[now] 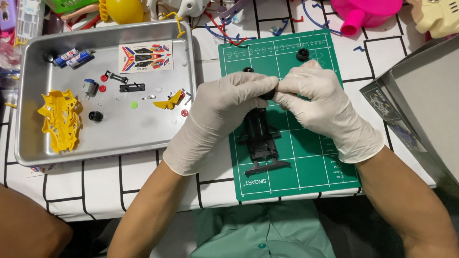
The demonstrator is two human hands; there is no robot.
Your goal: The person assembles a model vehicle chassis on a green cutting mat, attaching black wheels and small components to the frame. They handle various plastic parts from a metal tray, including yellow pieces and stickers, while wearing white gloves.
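Note:
Both my hands wear white gloves and meet over a green cutting mat (306, 153). My left hand (217, 117) and my right hand (322, 107) pinch together on a small black wheel (267, 94) at the far end of a black toy car chassis (260, 141), which lies lengthwise on the mat. One loose black wheel (302, 54) sits near the mat's far edge, and another (248, 69) shows just beyond my left hand.
A metal tray (33, 143) on the left holds a yellow car body shell (60, 119), two batteries (74, 58), a small motor (89, 87), a sticker sheet (145, 56), a black wheel (95, 116) and small parts. A grey box (420, 95) stands at right. Toys crowd the far edge.

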